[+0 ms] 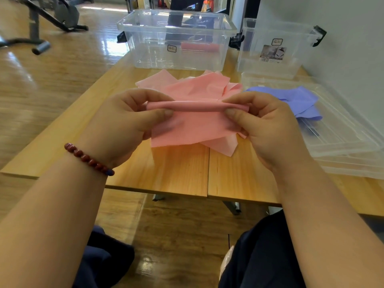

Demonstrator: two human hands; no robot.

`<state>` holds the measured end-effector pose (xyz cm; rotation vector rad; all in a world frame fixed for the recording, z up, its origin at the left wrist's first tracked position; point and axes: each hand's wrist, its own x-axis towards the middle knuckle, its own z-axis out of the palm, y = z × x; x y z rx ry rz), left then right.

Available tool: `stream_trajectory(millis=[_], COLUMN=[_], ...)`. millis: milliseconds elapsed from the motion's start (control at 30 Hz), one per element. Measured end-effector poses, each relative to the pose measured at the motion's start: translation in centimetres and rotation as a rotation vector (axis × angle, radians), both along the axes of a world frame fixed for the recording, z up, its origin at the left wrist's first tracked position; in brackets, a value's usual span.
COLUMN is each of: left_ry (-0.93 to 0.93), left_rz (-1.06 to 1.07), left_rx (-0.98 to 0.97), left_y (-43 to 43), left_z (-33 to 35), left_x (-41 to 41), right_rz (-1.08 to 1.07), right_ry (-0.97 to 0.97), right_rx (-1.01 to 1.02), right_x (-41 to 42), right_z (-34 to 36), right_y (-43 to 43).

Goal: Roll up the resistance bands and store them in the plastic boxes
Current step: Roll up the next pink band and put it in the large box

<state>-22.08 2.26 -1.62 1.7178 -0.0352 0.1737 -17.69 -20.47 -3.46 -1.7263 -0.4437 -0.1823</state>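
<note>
A pink resistance band (195, 121) is held above the wooden table (180, 169), its top edge rolled into a thin tube. My left hand (124, 123) pinches the roll's left end and my right hand (264, 125) pinches its right end. The loose part hangs down toward a pile of pink bands (187, 84) on the table. A purple band (299, 100) lies to the right on clear lids. At the back stand a large clear plastic box (176, 57) holding one rolled pink band (199, 47) and a smaller clear box (276, 65).
Stacked clear box lids (349, 146) cover the table's right side, next to a white wall. Exercise equipment (52, 19) stands on the wooden floor at the back left. My knees in dark trousers are below the table's front edge.
</note>
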Motion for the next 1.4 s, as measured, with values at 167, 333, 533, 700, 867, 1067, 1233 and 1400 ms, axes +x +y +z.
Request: stream_trajectory(millis=[167,333,533,700,867,1067,1233,1400], left_ry=[0.004,0.027,0.032,0.027,-0.002,0.028,0.049,0.044], left_rz=[-0.022,-0.053,-0.102,-0.089,-0.035,-0.029,-0.044,-0.035], left_rx=[-0.067,-0.146,-0.162,-0.175,-0.128,-0.088,-0.096,-0.05], left_y=[-0.39,-0.2,0.08,-0.04,-0.32,-0.36,-0.37,-0.46], left_z=[0.35,0.57,0.35,0.28,0.16,0.11,0.2,0.28], left_x=[-0.28,-0.33,-0.31,-0.26,-0.22,-0.19,-0.23,-0.3], right_rz=[-0.008,0.023,0.003,-0.017,-0.031,-0.029,-0.044,-0.044], right_ry=[-0.015,-0.02,-0.015,-0.003,-0.045,-0.041,-0.095,-0.092], right_rx=[-0.041,0.066,0.101,0.053,0.03,-0.026,-0.033,0.001], right_x=[0.07,-0.19,-0.12,-0.14,-0.42,-0.22,-0.35,-0.11], right_z=[-0.15,0.07,0.07,0.05,0.27,0.15,0.22,0.01], right_y=[0.04,0.18,0.27,0.14,0.29,0.08,0.25,0.29])
